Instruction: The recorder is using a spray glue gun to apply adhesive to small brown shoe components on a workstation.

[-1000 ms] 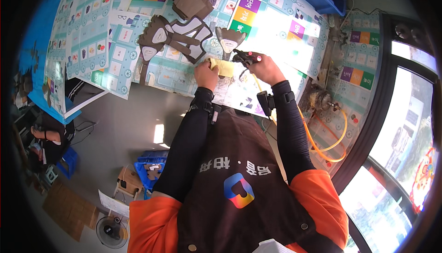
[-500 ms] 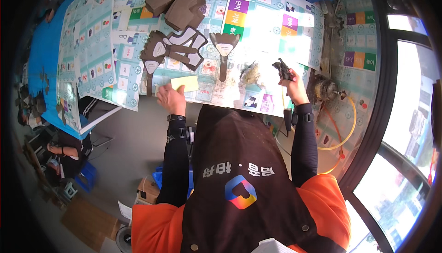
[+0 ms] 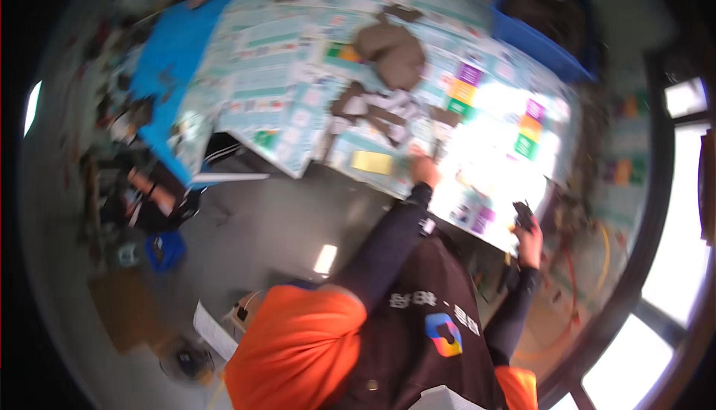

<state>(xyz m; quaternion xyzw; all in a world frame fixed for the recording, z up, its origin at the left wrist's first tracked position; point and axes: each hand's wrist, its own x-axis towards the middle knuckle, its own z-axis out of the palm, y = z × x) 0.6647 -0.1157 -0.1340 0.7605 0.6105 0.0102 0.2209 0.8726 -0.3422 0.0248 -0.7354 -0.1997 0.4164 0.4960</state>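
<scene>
My left hand (image 3: 424, 169) reaches across to the table's near edge, by the stem of a brown fan-topped flat piece (image 3: 445, 117). Blur smears its fingers, so I cannot tell whether they grip the stem. At the right, off the table's near corner, my right hand (image 3: 528, 240) is closed round a small dark ragged object (image 3: 523, 215), whose kind I cannot make out. A yellow rectangular pad (image 3: 372, 162) lies left of my left hand. Several brown cut-outs with white patches (image 3: 373, 108) overlap behind it.
Stacked brown pieces (image 3: 391, 52) stand farther back. A blue bin (image 3: 544, 37) holds dark material at the back right. Printed sheets (image 3: 261, 74) cover the table, with sun glare on the right side. Another person's arm (image 3: 153, 192) shows at the left.
My view has swung left. My left hand has left the yellow pad and moved right toward the fan-topped piece. My right hand still holds the dark object.
</scene>
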